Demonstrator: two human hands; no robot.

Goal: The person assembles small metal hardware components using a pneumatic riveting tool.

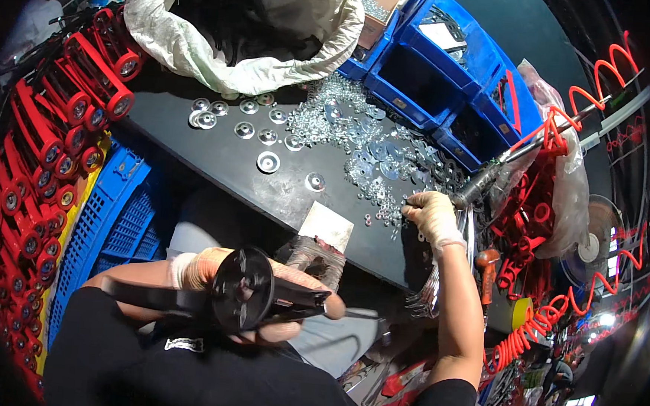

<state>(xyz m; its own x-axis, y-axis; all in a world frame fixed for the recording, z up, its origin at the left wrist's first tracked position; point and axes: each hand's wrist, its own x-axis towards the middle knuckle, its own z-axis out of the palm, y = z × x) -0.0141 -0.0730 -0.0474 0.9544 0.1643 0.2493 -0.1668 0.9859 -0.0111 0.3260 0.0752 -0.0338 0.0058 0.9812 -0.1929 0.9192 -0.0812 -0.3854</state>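
My left hand, in a pale glove with bare fingertips, is closed around a black part with a round, spoked disc and long arms. It holds this part in front of my body, below the table edge. My right hand, also gloved, reaches to the table's right side with fingertips pinched at the edge of a scatter of small nuts; whatever is between them is too small to make out. Flat metal washers lie just beyond. Dished metal discs are spread on the dark tabletop.
A metal block on a wrapped stand is at the table's near edge. Blue bins and a white sack stand behind. Red parts are stacked left beside a blue crate. A coiled red hose hangs right, near an orange-handled tool.
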